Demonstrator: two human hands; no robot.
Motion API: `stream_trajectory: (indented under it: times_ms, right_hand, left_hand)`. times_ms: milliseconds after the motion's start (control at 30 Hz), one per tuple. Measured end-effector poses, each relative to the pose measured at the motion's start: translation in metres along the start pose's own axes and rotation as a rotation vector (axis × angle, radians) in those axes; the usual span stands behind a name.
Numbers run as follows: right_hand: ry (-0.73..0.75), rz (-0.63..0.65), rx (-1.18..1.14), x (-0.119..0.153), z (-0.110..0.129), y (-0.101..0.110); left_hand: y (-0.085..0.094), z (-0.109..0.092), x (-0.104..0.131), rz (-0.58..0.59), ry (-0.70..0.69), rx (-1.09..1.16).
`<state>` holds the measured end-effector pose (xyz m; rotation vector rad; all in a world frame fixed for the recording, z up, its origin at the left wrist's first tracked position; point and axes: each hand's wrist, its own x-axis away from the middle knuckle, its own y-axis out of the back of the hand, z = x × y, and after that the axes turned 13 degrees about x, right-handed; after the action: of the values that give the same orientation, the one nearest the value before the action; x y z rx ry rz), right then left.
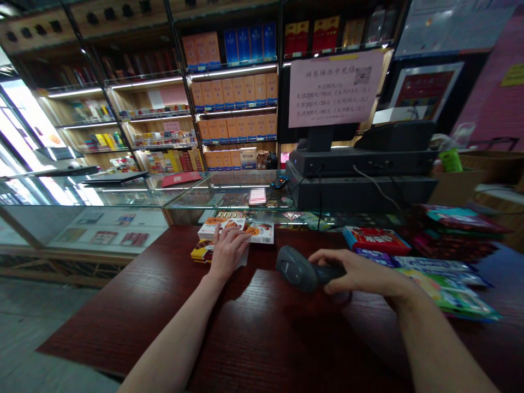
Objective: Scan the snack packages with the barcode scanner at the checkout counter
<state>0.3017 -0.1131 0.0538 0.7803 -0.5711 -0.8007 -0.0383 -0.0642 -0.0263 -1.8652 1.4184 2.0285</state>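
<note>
My left hand (230,249) lies with its fingers apart on white and orange snack boxes (260,232) near the far edge of the dark red wooden counter (164,295). A yellow and brown package (201,251) sits beside and partly under that hand. To the right, my right hand (347,270) is wrapped round the handle of a dark grey barcode scanner (297,268), held over the counter with its head toward the left.
At the right are a red box (376,240), snack bags (450,289) and a stack of dark red packages (458,232). Behind stand a glass display case (229,191), a black register (360,188) with a paper sign (333,90), and shelves of boxed goods.
</note>
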Motion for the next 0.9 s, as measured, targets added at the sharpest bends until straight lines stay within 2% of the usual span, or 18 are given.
stream_trajectory:
  times_ms: [167,367,567,900]
  right_hand:
    - [0.007,0.019,0.002,-0.005,-0.001,-0.005]
    - [0.049,0.091,0.056,-0.026,0.000,-0.027]
    - [0.110,0.045,0.049,-0.042,0.000,-0.047]
    - [0.106,0.025,0.185,-0.046,0.000,-0.055]
  left_hand:
    - [0.001,0.000,0.000,0.008,0.004,0.005]
    - [0.001,-0.001,0.001,0.013,0.014,0.007]
    - [0.001,-0.001,0.001,0.014,0.010,0.004]
    - [0.001,-0.002,0.000,0.026,0.029,0.007]
